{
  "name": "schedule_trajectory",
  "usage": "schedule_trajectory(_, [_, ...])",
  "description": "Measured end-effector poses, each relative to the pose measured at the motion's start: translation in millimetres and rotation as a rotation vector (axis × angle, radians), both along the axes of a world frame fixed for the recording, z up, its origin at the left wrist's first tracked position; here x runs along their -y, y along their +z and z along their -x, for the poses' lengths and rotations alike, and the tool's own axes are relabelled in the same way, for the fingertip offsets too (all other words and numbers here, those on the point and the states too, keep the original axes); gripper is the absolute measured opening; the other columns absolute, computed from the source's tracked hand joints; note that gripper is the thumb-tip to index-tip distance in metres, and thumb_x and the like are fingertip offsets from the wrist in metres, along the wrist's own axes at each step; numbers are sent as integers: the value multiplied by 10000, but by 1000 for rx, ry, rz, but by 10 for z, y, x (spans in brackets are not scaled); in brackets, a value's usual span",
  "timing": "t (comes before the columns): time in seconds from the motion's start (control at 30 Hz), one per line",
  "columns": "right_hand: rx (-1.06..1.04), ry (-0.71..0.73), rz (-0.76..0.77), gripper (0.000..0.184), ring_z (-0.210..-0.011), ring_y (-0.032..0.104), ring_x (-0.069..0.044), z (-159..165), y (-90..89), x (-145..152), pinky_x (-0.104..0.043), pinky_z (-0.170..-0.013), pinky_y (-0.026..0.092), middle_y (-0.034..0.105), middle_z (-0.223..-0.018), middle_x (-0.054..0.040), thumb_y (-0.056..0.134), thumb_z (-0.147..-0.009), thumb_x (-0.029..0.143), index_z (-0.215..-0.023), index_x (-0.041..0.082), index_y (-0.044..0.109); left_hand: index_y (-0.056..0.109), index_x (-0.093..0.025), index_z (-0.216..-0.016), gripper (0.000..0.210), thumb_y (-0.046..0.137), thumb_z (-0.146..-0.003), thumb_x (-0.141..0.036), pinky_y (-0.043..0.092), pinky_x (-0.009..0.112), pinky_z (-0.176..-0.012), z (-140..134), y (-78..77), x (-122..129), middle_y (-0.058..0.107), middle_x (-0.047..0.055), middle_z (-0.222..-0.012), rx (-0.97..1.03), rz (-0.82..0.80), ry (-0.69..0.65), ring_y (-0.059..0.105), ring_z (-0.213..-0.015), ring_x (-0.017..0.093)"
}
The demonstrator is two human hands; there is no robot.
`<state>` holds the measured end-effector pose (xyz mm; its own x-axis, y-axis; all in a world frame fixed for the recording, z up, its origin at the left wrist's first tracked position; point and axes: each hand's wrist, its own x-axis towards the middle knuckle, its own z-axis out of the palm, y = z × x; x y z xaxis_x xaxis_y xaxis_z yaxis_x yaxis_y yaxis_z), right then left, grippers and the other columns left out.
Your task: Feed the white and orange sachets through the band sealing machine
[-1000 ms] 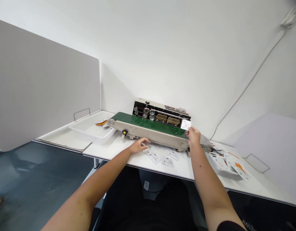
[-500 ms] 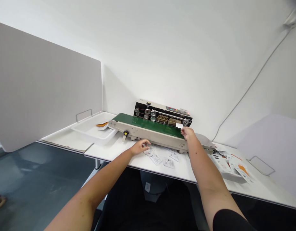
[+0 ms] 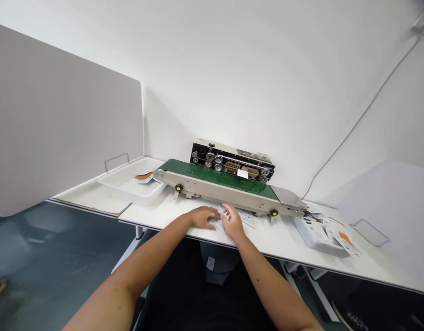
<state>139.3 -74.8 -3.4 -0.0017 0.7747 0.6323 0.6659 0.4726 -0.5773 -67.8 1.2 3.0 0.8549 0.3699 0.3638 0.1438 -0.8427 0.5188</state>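
Observation:
My left hand [image 3: 204, 217] is at the packets in front of the sealing machine, its fingers curved and the thumb apart. Close beside it, my right hand [image 3: 232, 222] has its fingers spread over the same small printed white packets [image 3: 248, 218], which the hands partly cover. Behind them stands the band sealing machine [image 3: 232, 161] with its green conveyor belt [image 3: 198, 173]. One white packet [image 3: 242, 174] is upright at the sealing rollers, with neither hand on it.
At the left a white tray [image 3: 131, 197] holds a few packets with orange parts. A white bin [image 3: 313, 236] heaped with packets is at the right. Grey partition panel [image 3: 67, 124] bounds the left side. The table's front edge [image 3: 267, 255] runs close below my hands.
My right hand has let go of the packet at the sealer and come down left to the packets by my left hand. That packet has moved left along the sealer.

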Motion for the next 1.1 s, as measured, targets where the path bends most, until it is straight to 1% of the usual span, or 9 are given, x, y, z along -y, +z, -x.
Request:
schedule_trajectory(0.07, [104,80,35,426,-965,587,-220,111,-158,69,-368,-903,488,650,-1023,-56,607,-825,213,-1248,243,642,735,-252,-1143,377,766,-789,-379,468,308,-983,-7,-7,-4,728,84,-1156,15,-8,8,657,-1106,246])
schedule_trajectory(0.13, [154,109,38,419,-1055,571,-234,120,-205,84,-394,-977,461,643,-1086,-64,626,-816,192,-1229,252,657,717,-233,-1182,380,732,-822,-352,480,301,-958,-11,-20,-24,731,96,-1138,36,-19,30,670,-1060,234])
schedule_trajectory(0.3, [152,8,112,522,-1142,547,-269,32,-224,-19,-425,-1038,430,616,-1191,-94,692,-772,225,-1290,227,623,639,-232,-1308,667,838,-688,-375,407,365,-1075,-38,-114,-114,625,111,-1356,86,15,144,570,-1244,292])
schedule_trajectory(0.43, [151,-42,193,523,-1160,540,-264,4,-309,-76,-423,-1053,419,605,-1229,-86,634,-814,208,-1334,237,589,653,-205,-1261,498,740,-774,-263,486,300,-957,-44,-154,-137,695,92,-1219,127,50,183,651,-1076,229])
schedule_trajectory(0.6, [195,-123,173,510,-1187,502,-277,-6,-340,-78,-435,-1070,402,606,-1234,-85,609,-830,205,-1339,238,588,723,-177,-1055,207,573,-918,-217,509,307,-873,-22,-101,-168,706,97,-1026,260,-157,290,652,-958,200])
schedule_trajectory(0.8, [261,-181,19,590,-1257,446,-277,35,-201,-32,-427,-1097,359,531,-1373,-110,600,-869,211,-1447,206,480,744,-179,-986,224,553,-974,-294,497,325,-808,9,-45,-206,687,83,-880,373,-347,356,630,-843,193])
schedule_trajectory(0.9, [321,-165,-33,431,-1177,485,-275,67,-115,17,-408,-1043,379,610,-1273,-99,582,-905,206,-1335,202,585,746,-185,-936,195,603,-951,-317,485,309,-797,18,-14,-163,698,71,-857,419,-327,346,628,-816,183])
schedule_trajectory(1.0, [357,-167,-29,212,-1025,525,-261,87,-66,62,-378,-941,405,685,-1050,-78,546,-943,213,-1099,209,689,725,-183,-869,174,656,-915,-335,463,259,-706,25,13,-110,682,45,-815,429,-222,353,599,-734,152])
schedule_trajectory(1.1, [339,-189,7,182,-914,531,-235,96,-45,91,-335,-857,406,679,-884,-53,509,-963,207,-947,216,689,688,-177,-799,200,694,-882,-358,419,241,-655,35,26,-79,633,16,-747,378,-180,396,550,-682,134])
